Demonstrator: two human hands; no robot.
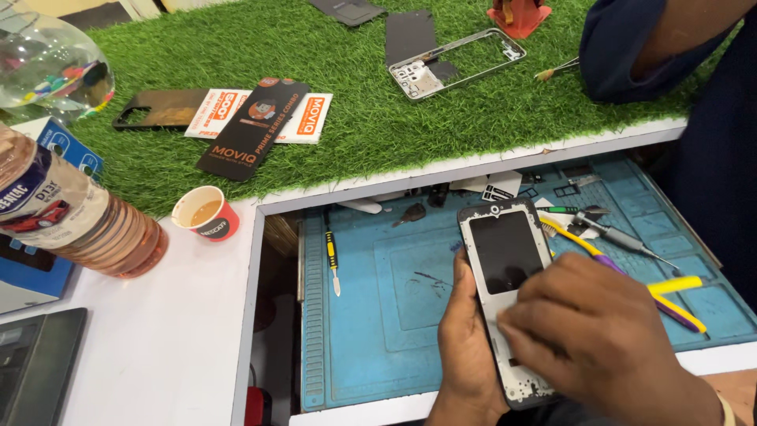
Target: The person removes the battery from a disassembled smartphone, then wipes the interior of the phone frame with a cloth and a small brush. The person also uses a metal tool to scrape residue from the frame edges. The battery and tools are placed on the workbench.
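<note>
Head view: my left hand grips the phone frame along its left edge, fingers curled around it, just above the blue mat. My right hand lies half-closed on its lower part, fingertips pressing. Yellow-purple tweezers lie just right of my hands.

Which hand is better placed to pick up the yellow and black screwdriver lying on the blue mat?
Probably the left hand. The screwdriver lies on the mat to its left, though that hand grips the phone's edge. The right hand sits farther away, fingers on the phone's lower part.
</note>
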